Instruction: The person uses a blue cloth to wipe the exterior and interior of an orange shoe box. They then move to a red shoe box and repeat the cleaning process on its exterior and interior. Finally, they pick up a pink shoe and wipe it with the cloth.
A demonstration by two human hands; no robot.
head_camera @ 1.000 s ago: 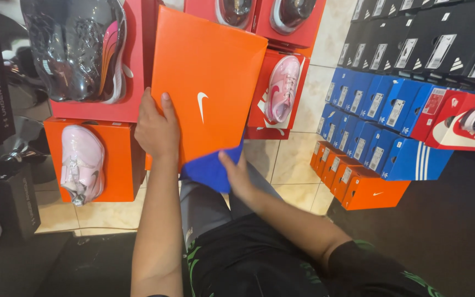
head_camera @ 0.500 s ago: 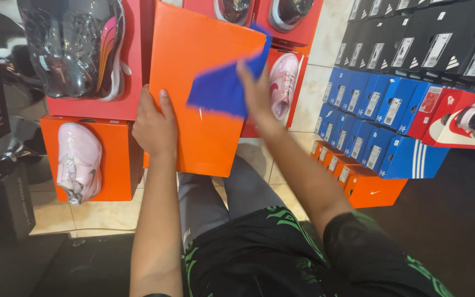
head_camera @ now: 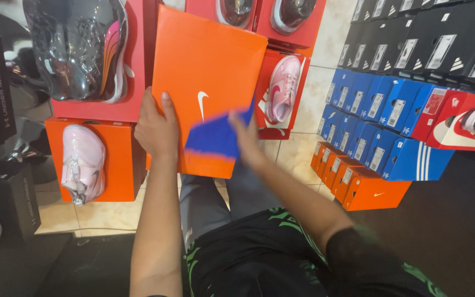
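My left hand [head_camera: 158,129] is clamped on the left edge of the orange box lid [head_camera: 207,77], held up over my lap. My right hand [head_camera: 246,137] is closed on a blue cloth [head_camera: 215,137], pressed flat to the lid's lower part. I'd say keep the lid steady and wipe in full strokes. Pink shoe [head_camera: 83,162] displays on the floor crowd the left, blue boxes [head_camera: 380,126] the right.

— The orange shoebox [head_camera: 204,66] looks like smooth matt cardboard; the blue cloth [head_camera: 215,136] on it is soft fabric, blurred.

— And the floor [head_camera: 309,93]?

— Pale glossy tile. The dark shoe [head_camera: 75,47] sits under shiny crinkled plastic wrap; the blue boxes [head_camera: 383,118] carry paper labels.
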